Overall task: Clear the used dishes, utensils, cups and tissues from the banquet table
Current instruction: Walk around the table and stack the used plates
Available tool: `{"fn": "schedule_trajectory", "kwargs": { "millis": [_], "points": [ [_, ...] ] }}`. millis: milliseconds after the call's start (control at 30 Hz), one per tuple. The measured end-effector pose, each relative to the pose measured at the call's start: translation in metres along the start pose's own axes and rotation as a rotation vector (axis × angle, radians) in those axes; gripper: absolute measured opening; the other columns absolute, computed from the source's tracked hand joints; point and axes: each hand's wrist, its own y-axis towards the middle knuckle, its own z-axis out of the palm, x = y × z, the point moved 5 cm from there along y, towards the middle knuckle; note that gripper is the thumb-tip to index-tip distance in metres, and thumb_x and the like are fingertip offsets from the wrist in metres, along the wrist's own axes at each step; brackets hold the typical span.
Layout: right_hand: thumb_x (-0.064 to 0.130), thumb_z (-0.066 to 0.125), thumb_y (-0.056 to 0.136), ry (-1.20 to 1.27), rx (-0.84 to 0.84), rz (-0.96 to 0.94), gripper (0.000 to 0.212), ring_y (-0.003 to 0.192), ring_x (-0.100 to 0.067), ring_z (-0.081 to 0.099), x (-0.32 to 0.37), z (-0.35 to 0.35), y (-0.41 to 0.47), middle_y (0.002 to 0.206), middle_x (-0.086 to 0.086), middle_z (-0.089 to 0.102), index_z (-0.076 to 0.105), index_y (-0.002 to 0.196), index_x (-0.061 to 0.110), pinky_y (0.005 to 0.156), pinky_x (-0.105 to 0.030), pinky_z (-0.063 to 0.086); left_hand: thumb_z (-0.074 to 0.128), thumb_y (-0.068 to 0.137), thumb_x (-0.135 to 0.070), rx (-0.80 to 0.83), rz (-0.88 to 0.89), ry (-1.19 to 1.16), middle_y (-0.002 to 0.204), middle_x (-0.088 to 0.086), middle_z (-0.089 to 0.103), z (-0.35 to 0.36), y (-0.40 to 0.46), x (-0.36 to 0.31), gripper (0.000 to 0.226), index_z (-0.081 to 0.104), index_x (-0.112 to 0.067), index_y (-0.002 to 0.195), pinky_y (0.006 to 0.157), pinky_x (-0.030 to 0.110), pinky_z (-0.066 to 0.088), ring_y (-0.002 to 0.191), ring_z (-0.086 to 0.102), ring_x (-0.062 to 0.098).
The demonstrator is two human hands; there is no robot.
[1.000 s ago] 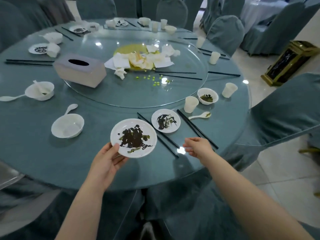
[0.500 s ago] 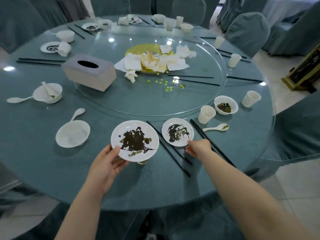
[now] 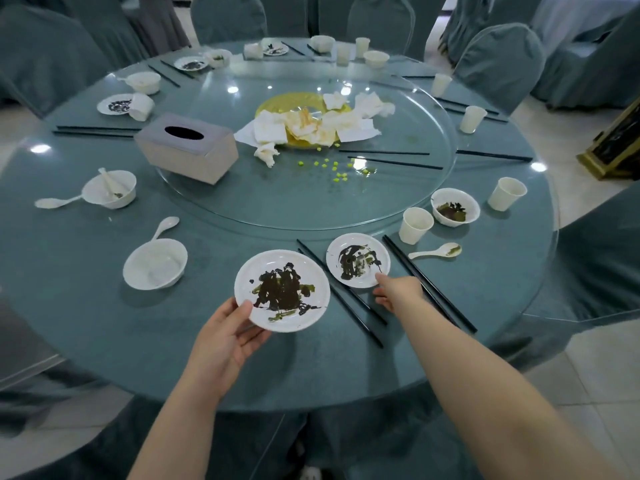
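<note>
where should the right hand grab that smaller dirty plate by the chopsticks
Pinch the smaller dirty plate at its clean near rim, coming from the person's side. It lies flat, sauce fills the middle, and the right hand is already at that edge.
</note>
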Motion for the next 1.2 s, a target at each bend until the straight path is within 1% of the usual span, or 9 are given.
{"fn": "schedule_trajectory", "kwargs": {
  "millis": [133, 200, 267, 333, 467, 600, 900, 967, 1200],
  "points": [
    [0.013, 0.069, 0.08, -0.06, -0.055, -0.027, 0.019, 0.038, -0.012, 0.057, -0.001, 0.006, 0.009, 0.042, 0.003, 0.062, 0.064, 0.064, 0.003, 0.062, -0.029, 0.056, 0.051, 0.096, -0.016, -0.046, 0.011, -0.004, 0.094, 0.003, 0.075, -0.013, -0.002, -0.001, 0.016, 0.064, -0.017, 0.106, 0.06, 0.024, 0.057, 0.078, 0.071, 0.013],
    [0.009, 0.067, 0.079, -0.055, -0.043, -0.011, 0.016, 0.039, -0.01, 0.055, 0.0, 0.008, 0.006, 0.042, 0.002, 0.061, 0.065, 0.064, 0.002, 0.048, -0.023, 0.05, 0.051, 0.096, -0.016, -0.064, 0.016, -0.009, 0.093, 0.003, 0.075, -0.02, -0.004, -0.002, 0.017, 0.063, -0.017, 0.108, 0.059, 0.023, 0.057, 0.076, 0.071, 0.012],
    [0.008, 0.066, 0.081, -0.021, 0.003, 0.003, 0.016, 0.041, -0.01, 0.052, 0.0, 0.008, -0.003, 0.051, -0.003, 0.065, 0.062, 0.066, 0.005, 0.035, -0.016, 0.035, 0.051, 0.096, -0.016, -0.074, 0.013, -0.027, 0.093, 0.002, 0.075, -0.025, -0.005, -0.001, 0.018, 0.063, -0.017, 0.109, 0.059, 0.023, 0.057, 0.075, 0.072, 0.012],
    [0.007, 0.066, 0.082, 0.02, 0.055, -0.025, 0.012, 0.04, -0.009, 0.049, 0.001, 0.005, -0.017, 0.057, -0.004, 0.065, 0.059, 0.072, 0.007, 0.033, -0.014, 0.028, 0.05, 0.097, -0.016, -0.073, 0.009, -0.048, 0.091, 0.001, 0.075, -0.026, -0.006, 0.001, 0.017, 0.063, -0.017, 0.108, 0.059, 0.023, 0.057, 0.075, 0.072, 0.012],
    [0.005, 0.065, 0.084, 0.12, 0.18, -0.126, 0.008, 0.039, -0.007, 0.043, 0.007, -0.015, -0.06, 0.066, -0.008, 0.067, 0.059, 0.089, 0.005, 0.036, -0.017, 0.028, 0.05, 0.097, -0.015, -0.064, 0.0, -0.064, 0.087, -0.001, 0.076, -0.019, -0.01, 0.007, 0.016, 0.064, -0.018, 0.103, 0.059, 0.023, 0.057, 0.073, 0.072, 0.011],
    [0.007, 0.065, 0.085, 0.146, 0.237, -0.218, 0.006, 0.043, -0.008, 0.038, 0.01, -0.058, -0.102, 0.069, -0.008, 0.066, 0.06, 0.086, 0.007, 0.044, -0.021, 0.028, 0.051, 0.097, -0.013, -0.015, -0.012, -0.036, 0.084, -0.001, 0.076, 0.005, -0.018, 0.019, 0.015, 0.063, -0.019, 0.101, 0.058, 0.023, 0.057, 0.072, 0.072, 0.011],
    [0.01, 0.07, 0.083, 0.201, 0.015, -0.374, 0.007, 0.049, -0.011, 0.043, -0.049, -0.25, -0.173, 0.058, 0.003, 0.063, 0.065, 0.079, 0.014, 0.045, -0.022, 0.035, 0.051, 0.097, -0.016, 0.272, -0.105, 0.11, 0.087, 0.0, 0.076, 0.129, -0.074, 0.088, 0.013, 0.063, -0.019, 0.101, 0.059, 0.023, 0.056, 0.074, 0.072, 0.012],
    [0.011, 0.07, 0.083, 0.22, -0.037, -0.393, 0.005, 0.05, -0.011, 0.045, -0.071, -0.305, -0.188, 0.061, 0.002, 0.063, 0.066, 0.082, 0.013, 0.048, -0.022, 0.038, 0.05, 0.097, -0.017, 0.348, -0.12, 0.141, 0.091, 0.001, 0.075, 0.167, -0.103, 0.113, 0.015, 0.064, -0.019, 0.103, 0.061, 0.023, 0.057, 0.077, 0.072, 0.013],
    [0.007, 0.07, 0.081, 0.357, -0.229, -0.389, 0.007, 0.043, -0.01, 0.04, -0.171, -0.494, -0.249, 0.062, -0.008, 0.064, 0.063, 0.081, 0.01, 0.042, -0.018, 0.032, 0.05, 0.097, -0.016, 0.611, -0.159, 0.244, 0.097, 0.003, 0.075, 0.297, -0.23, 0.217, 0.017, 0.063, -0.018, 0.109, 0.063, 0.024, 0.057, 0.083, 0.073, 0.016]
  ]
}}
